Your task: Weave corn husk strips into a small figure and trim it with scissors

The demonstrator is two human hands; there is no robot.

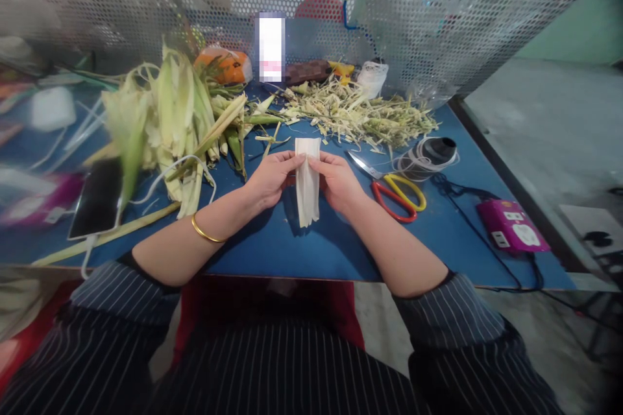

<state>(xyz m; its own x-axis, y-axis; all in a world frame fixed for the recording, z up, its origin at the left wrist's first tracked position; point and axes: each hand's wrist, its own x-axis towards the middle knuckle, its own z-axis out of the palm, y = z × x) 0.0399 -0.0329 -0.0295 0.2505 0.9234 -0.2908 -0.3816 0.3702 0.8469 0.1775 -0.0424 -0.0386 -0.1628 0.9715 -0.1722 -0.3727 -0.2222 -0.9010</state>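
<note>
Between my two hands, a pale folded strip of corn husk (307,191) stands upright just above the blue table. My left hand (273,176) pinches its left edge, thumb in front and fingers behind. On the other edge, my right hand (339,180) grips it the same way, and the two thumbs almost meet near the top. The husk's lower end is ragged and hangs free. To the right of my right hand lie scissors (395,189) with red and yellow handles, blades pointing away to the left. Beside them is a dark spool of thread (431,157).
A heap of green-white husks (170,110) lies at the left, near a phone (97,198) with a white cable. Shredded husk scraps (360,113) spread along the back. A purple box (512,225) with black cables sits at the right edge. Perforated metal mesh (418,19) stands behind.
</note>
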